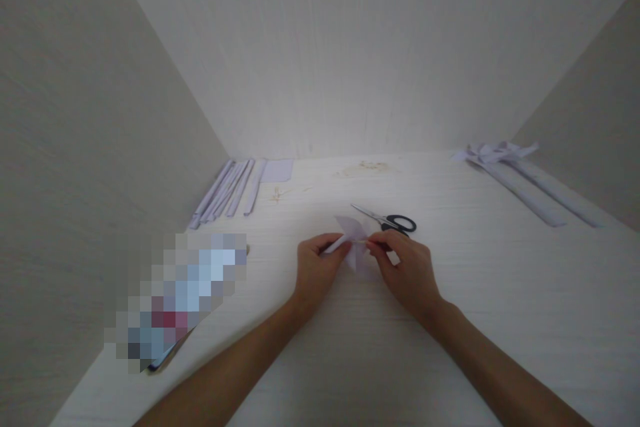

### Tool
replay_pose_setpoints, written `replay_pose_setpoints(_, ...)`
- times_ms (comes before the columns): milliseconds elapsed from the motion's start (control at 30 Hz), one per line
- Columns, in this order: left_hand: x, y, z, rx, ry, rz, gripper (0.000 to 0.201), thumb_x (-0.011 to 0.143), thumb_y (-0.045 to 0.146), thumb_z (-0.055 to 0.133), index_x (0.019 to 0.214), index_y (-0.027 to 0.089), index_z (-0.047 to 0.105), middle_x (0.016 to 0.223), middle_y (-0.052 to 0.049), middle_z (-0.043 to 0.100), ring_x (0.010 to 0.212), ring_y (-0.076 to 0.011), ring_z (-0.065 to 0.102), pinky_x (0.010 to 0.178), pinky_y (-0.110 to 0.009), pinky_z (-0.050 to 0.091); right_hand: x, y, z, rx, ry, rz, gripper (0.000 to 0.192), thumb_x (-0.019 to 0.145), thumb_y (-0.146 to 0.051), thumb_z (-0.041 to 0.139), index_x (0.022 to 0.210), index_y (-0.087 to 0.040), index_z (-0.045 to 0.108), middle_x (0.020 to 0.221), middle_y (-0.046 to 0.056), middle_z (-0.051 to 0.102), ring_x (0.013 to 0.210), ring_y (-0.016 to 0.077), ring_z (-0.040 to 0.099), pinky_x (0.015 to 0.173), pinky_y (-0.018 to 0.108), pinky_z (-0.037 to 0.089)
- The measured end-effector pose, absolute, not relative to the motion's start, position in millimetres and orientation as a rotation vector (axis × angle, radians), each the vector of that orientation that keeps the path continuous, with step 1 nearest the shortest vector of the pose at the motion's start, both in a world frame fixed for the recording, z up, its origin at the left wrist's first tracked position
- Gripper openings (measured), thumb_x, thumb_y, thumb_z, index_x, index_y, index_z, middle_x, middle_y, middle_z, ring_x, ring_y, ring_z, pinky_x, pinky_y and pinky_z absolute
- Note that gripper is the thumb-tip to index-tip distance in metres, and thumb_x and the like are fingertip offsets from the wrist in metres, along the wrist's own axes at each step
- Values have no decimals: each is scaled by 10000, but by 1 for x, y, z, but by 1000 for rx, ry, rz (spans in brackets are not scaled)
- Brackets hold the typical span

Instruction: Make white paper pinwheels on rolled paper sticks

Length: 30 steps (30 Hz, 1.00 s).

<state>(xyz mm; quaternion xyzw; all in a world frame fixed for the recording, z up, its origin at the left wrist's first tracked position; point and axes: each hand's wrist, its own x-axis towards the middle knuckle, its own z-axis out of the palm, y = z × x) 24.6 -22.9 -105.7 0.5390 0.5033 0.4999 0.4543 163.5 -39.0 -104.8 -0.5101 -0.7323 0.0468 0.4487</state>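
A pale wood-grain table (500, 320) fills the lower view, walled in on three sides by light panels. On its left edge lies a flat object, blurred out, so what it is cannot be told. Along the far right rest two long rolled paper sticks (530, 190) with paper bows at their far ends. At the far left, against the side wall, lies a row of thin folded paper strips (227, 190), and just beside them a small lilac paper sheet (277, 171). Black-handled scissors (387, 219) lie near the middle of the table, just behind the hands. The left hand (317, 267) has its fingers closed around a thin rolled paper stick (334, 245). The right hand (405, 270) pinches its fingers narrowly at the middle of a small lilac paper pinwheel (356, 240), held just above the table between both hands, at the stick's tip.
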Motion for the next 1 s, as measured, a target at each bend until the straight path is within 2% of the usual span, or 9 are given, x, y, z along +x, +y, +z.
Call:
replay_pose_setpoints(233,24,-20,-109,1242,1187,1257,165,603,238,609,716,133,667,708,-31,666,653,-157,582,630,-260,447,165,-39,-108,-1199,-1853,74,87,747,-119,480,718,-154,554,654,30,585,607,122,545,576,224,435)
replay_pose_setpoints(500,24,-19,-110,1161,1178,1278,122,586,215,626,676,144,668,653,-2,654,608,-125,556,604,-227,424,167,-40,-110,-1159,-1941,15,140,781,-133,440,751,-161,573,710,53,593,665,140,550,616,240,443)
replay_pose_setpoints(1000,26,-20,-107,1166,1222,1242,131,572,139,590,681,136,662,654,-6,654,607,-126,565,583,-222,428,166,-40,-110,-1204,-1912,118,100,761,-128,462,731,-162,550,680,33,570,624,130,530,586,234,422)
